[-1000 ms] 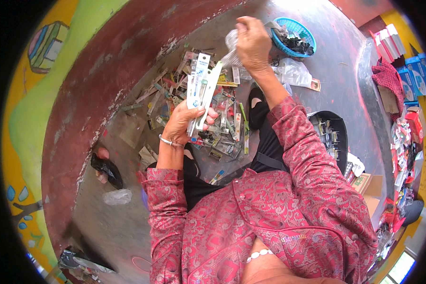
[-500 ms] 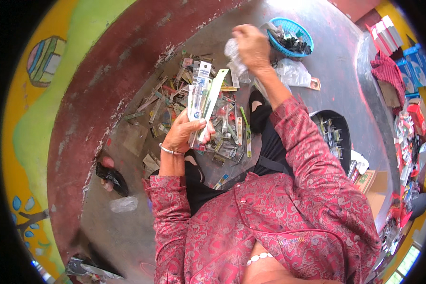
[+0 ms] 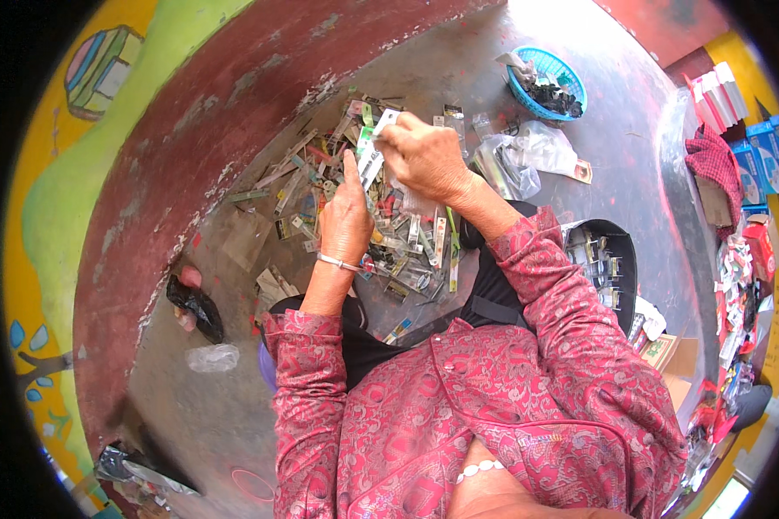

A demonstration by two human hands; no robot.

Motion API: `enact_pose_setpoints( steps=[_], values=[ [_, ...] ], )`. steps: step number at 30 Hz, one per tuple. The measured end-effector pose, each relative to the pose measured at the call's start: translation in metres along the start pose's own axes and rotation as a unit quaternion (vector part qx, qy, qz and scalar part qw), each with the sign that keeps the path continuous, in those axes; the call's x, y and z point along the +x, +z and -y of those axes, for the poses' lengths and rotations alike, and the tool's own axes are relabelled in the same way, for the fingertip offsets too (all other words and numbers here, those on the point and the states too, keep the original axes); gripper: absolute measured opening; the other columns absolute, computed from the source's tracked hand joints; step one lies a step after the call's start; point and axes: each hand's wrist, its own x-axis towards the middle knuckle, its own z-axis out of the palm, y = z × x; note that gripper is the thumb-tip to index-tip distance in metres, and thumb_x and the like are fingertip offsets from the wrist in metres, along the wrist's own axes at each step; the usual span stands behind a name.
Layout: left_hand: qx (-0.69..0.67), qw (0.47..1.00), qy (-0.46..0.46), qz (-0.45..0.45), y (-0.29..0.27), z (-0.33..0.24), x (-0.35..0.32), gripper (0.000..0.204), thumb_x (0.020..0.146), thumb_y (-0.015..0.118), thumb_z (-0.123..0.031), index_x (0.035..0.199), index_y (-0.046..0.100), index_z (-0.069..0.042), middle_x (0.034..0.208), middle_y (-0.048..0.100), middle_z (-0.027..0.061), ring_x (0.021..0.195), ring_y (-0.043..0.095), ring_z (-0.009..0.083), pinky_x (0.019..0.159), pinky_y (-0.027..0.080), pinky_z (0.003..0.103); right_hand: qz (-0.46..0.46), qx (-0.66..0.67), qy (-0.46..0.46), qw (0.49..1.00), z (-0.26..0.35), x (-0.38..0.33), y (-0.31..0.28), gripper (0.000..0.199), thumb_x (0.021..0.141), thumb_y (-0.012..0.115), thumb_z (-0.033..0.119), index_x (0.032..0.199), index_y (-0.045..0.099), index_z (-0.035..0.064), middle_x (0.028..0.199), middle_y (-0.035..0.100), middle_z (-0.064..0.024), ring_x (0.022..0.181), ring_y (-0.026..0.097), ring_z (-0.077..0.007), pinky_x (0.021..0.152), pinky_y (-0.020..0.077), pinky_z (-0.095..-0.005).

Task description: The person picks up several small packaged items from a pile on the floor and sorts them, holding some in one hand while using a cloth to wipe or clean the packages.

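Packets (image 3: 371,163): flat, narrow, stiff card and clear plastic, white with a green patch; held aloft over the pile, tilted.

Pile (image 3: 292,184): loose heap of slim packets, card and glossy plastic, edges crossing at all angles; on the floor (image 3: 177,415), smooth, grey, scuffed.

Left hand (image 3: 346,221): above the near part of the pile; fingers closed on the lower end of the packets, one finger pointing up. Bracelet (image 3: 337,262): thin pale band, at the wrist.

Right hand (image 3: 428,163): above the far right part of the pile; fingers narrowed to a pinch on the upper part of the packets, slightly blurred.

Basket (image 3: 517,92): round, blue plastic lattice; beyond the pile, to its right; dark crumpled matter within.

White bag (image 3: 550,147): thin, creased plastic; right of the pile.

Case (image 3: 629,270): black, rounded; right of the pile, nearer the wearer; rows of small shiny pieces inside.

Black bag (image 3: 203,313): glossy, crumpled; left of the pile.

Changes: half a second ago the right hand stood apart, raised with crumpled film, and the packets were fanned nearly upright; now both hands meet at the packets, which lean right.
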Motion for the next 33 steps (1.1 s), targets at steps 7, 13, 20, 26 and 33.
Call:
enact_pose_setpoints(
  steps=[7, 13, 20, 26, 33],
  values=[
    [0.062, 0.994, -0.003, -0.091, -0.011, -0.010, 0.001, 0.068, 0.075, 0.049, 0.001, 0.136, 0.017, 0.001, 0.074, 0.052, 0.0126, 0.060, 0.059, 0.0288, 0.049, 0.048, 0.038, -0.090, 0.328, 0.320, 0.884, -0.003, 0.006, 0.003, 0.021, 0.066, 0.071, 0.015, 0.074, 0.059, 0.0002, 0.069, 0.062, -0.0096, 0.064, 0.060, -0.0149, 0.058, 0.0474, -0.0271],
    [0.056, 0.995, -0.001, -0.086, -0.017, -0.016, -0.002, 0.071, 0.076, 0.048, 0.001, 0.139, 0.019, -0.013, 0.073, 0.050, 0.0104, 0.060, 0.058, 0.0271, 0.048, 0.049, 0.037, 0.030, 0.588, 0.380, 0.713, -0.011, 0.010, -0.007, 0.012, 0.070, 0.066, 0.002, 0.080, 0.061, -0.0002, 0.072, 0.063, -0.0062, 0.062, 0.059, -0.0109, 0.056, 0.0474, -0.0229],
    [-0.014, 0.996, 0.068, -0.048, -0.021, -0.018, -0.004, 0.069, 0.074, 0.045, 0.009, 0.132, 0.036, -0.027, 0.087, 0.055, 0.0128, 0.062, 0.058, 0.0305, 0.051, 0.049, 0.037, 0.023, 0.573, 0.406, 0.712, -0.019, 0.008, -0.004, 0.007, 0.075, 0.062, 0.008, 0.076, 0.062, 0.0007, 0.065, 0.060, -0.0048, 0.054, 0.055, -0.0098, 0.048, 0.0431, -0.0234],
    [-0.308, 0.950, -0.037, 0.028, -0.017, -0.023, 0.005, 0.064, 0.076, 0.045, 0.008, 0.132, 0.037, -0.023, 0.085, 0.060, 0.0160, 0.055, 0.053, 0.0180, 0.053, 0.045, 0.032, -0.120, 0.396, 0.335, 0.847, -0.034, 0.017, 0.002, 0.022, 0.080, 0.060, 0.018, 0.066, 0.060, 0.0006, 0.055, 0.056, -0.0041, 0.049, 0.050, -0.0082, 0.046, 0.0407, -0.0272],
    [0.013, 0.995, 0.101, -0.007, 0.004, -0.006, -0.008, 0.054, 0.069, 0.049, 0.006, 0.117, 0.049, -0.018, 0.077, 0.048, 0.0142, 0.060, 0.055, 0.0361, 0.050, 0.044, 0.044, -0.078, 0.171, 0.066, 0.980, 0.010, 0.006, -0.015, 0.010, 0.076, 0.057, 0.016, 0.077, 0.058, 0.0060, 0.075, 0.057, -0.0111, 0.072, 0.059, -0.0287, 0.064, 0.0466, -0.0355]
  ],
)
